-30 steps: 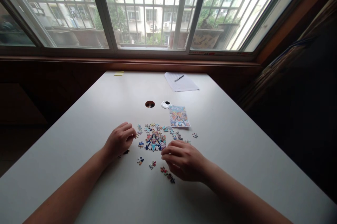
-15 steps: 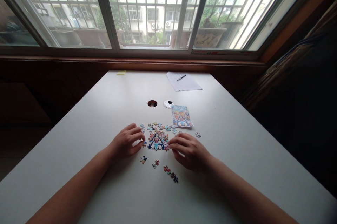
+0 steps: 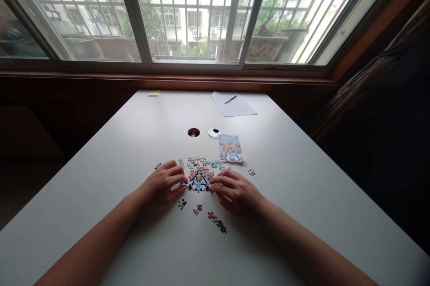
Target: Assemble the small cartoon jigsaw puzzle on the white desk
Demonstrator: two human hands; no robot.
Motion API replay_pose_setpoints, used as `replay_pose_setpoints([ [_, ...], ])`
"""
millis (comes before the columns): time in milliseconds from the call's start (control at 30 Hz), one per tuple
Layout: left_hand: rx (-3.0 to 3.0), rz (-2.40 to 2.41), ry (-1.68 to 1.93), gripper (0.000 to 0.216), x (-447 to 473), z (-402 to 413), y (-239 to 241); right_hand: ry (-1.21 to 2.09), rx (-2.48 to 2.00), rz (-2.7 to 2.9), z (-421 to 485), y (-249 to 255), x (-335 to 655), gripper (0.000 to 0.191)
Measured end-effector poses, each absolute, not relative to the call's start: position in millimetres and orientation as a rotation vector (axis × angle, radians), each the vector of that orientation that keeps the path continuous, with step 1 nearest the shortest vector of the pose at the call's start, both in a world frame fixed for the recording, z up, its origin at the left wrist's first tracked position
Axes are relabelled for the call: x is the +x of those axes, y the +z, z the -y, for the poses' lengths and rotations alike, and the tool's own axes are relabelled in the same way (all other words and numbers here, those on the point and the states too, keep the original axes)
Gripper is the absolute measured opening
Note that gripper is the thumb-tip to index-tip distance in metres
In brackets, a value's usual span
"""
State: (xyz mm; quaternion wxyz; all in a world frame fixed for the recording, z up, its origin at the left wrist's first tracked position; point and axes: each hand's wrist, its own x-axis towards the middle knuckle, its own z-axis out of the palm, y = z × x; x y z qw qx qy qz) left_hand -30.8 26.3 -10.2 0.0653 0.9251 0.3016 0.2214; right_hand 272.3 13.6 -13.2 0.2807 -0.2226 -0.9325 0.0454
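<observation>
"What's this side of the grip?"

"Loose pieces. I judge them light and stiff, best taken by the edges. The puzzle lies flat between the hands, likely prone to splitting at its seams; I'd steady both sides."

"And the hands?"

"On my screen, knuckles up, fingers curled inward: the right hand at its right edge, the left hand by its left. I can't tell whether either pinches anything. Beyond them lies a picture card."

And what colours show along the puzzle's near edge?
Puzzle's near edge: mostly dark and light blue, head view.
</observation>
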Motion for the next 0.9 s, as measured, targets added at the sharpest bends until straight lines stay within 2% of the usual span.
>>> replay_pose_setpoints([
  [900,2.819,-0.858,0.690,0.008,-28.0,-27.0,-17.2,0.204,-0.623,2.676,-9.7,-17.3,263.6,0.035],
])
